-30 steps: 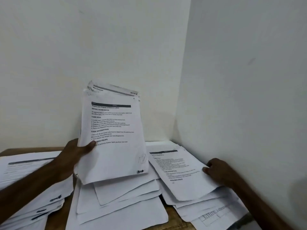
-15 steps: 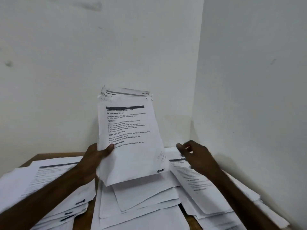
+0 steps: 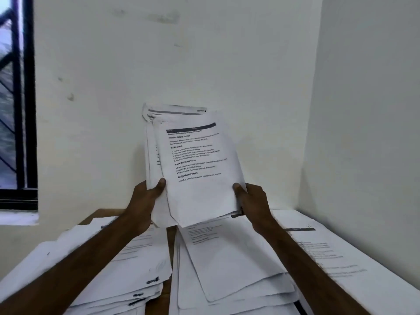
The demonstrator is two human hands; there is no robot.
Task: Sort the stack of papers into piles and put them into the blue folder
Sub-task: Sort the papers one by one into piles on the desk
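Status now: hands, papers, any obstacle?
Left hand and right hand grip the stack, held upright. Piles on table below. Blue folder not seen.

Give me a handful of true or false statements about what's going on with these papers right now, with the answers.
1. The left hand and the right hand both hold a raised stack of papers. True.
2. A blue folder lies open among the papers. False: no folder is in view.
3. Three piles lie on the table: a left pile, a middle pile and a right pile. True.
4. The right hand lies flat on the right pile. False: it grips the stack's lower right edge.
5. A window shows at the far left. True.
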